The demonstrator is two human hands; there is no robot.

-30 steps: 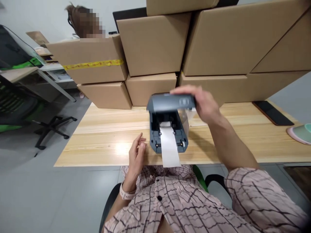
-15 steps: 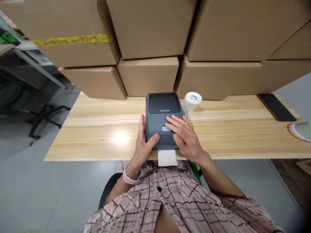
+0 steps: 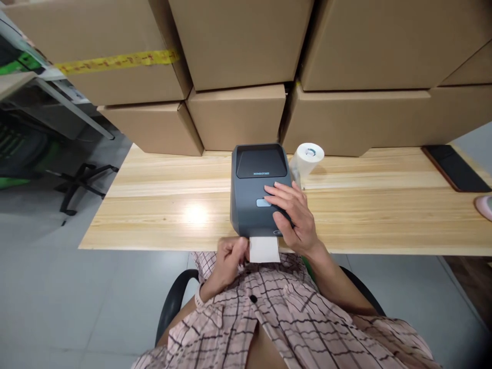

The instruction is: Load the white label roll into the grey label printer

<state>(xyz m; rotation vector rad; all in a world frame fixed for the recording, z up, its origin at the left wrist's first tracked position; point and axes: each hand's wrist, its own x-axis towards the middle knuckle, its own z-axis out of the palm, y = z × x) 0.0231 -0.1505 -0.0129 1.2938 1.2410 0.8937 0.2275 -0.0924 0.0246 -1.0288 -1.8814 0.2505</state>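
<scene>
A dark grey label printer (image 3: 249, 215) stands at the table's front edge, with a black window on its lid and a light blue button. From its front slot a white paper label (image 3: 264, 250) sticks out over the edge. My right hand (image 3: 295, 218) lies on the printer's top right side, fingers stretched out and a fingertip by the button. Curled just below the printer's front left corner, my left hand (image 3: 229, 259) has its thumb and fingers closed at the label's left edge. Whether they pinch the label is hidden.
A white label roll (image 3: 307, 156) stands upright right of the printer. Large cardboard boxes (image 3: 238, 118) are stacked along the table's back. A phone (image 3: 457, 168) lies at the right, near a pink-rimmed object (image 3: 484, 206). An office chair base (image 3: 82, 179) is on the floor at left.
My left hand has left the printer's left side, moved down to the label's left edge and curled closed. My right hand stays on the printer. The view has shifted slightly.
</scene>
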